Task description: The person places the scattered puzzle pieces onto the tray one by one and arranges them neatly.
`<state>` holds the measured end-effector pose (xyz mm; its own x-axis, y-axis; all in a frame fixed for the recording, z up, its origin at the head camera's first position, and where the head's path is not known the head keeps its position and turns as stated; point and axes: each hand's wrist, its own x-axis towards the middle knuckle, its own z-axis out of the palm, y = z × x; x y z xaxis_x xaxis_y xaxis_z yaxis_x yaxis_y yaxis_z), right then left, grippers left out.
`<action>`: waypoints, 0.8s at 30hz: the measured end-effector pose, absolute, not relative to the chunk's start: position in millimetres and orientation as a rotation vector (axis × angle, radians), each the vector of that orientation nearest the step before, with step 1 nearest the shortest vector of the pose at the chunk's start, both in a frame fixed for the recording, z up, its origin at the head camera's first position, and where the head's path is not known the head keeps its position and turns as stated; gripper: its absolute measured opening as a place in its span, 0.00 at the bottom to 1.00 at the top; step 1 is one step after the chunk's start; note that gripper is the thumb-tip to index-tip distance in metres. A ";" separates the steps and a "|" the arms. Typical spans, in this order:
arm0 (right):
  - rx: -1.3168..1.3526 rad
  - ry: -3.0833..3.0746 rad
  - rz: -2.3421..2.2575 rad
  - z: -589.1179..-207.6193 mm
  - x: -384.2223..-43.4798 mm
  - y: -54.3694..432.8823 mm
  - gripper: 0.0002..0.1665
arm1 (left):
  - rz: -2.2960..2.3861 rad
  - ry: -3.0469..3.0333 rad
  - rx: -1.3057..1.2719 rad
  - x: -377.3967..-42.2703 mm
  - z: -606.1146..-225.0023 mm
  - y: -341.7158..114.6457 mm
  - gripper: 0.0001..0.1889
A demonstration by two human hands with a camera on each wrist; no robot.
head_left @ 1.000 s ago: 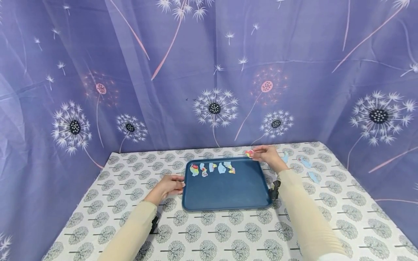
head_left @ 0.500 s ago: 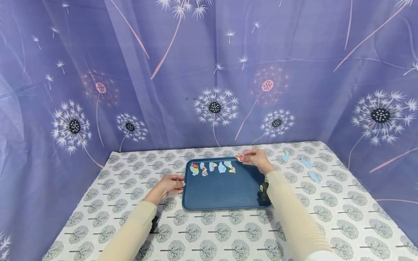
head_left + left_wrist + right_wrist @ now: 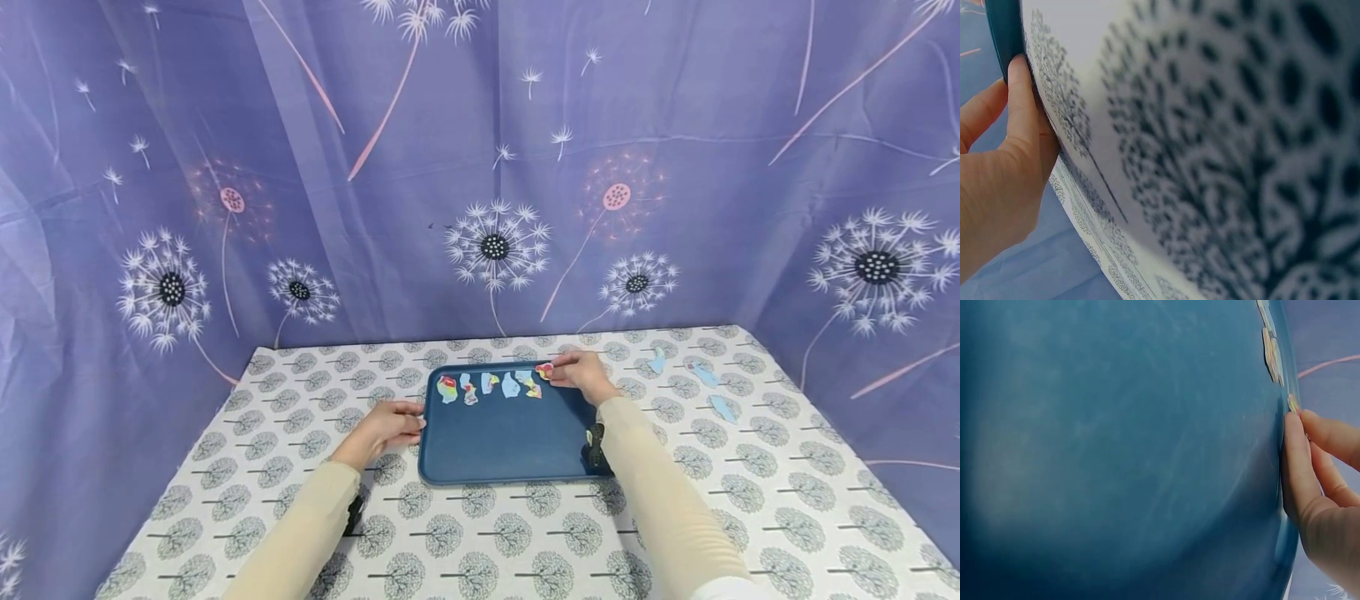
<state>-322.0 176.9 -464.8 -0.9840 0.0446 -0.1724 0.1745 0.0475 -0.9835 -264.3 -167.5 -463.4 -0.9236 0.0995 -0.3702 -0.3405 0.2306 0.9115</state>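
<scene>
Our right hand point(image 3: 581, 375) pinches red piece point(image 3: 543, 370) at tray's far edge, right of laid row point(image 3: 511, 385); our left grips blue tray point(image 3: 510, 442) by left rim. We judge piece light, thin, bendable: hold 1 edge gently.

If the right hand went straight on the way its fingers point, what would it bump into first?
Probably the light-blue and yellow piece at the right end of the row on the tray, just past the red piece the right hand pinches; its height is unclear, though.
</scene>
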 end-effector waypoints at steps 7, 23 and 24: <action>0.183 2.339 -1.990 -462.2 -320.4 169.2 0.17 | 1.731 2.169 -0.226 -264.0 -459.5 -167.9 0.22; 0.212 2.566 -1.755 -461.0 -319.6 165.5 0.14 | 1.744 2.155 -0.231 -263.5 -461.0 -167.2 0.22; 0.210 2.562 -1.761 -461.5 -319.5 165.9 0.15 | 1.744 2.157 -0.230 -263.5 -461.4 -167.1 0.22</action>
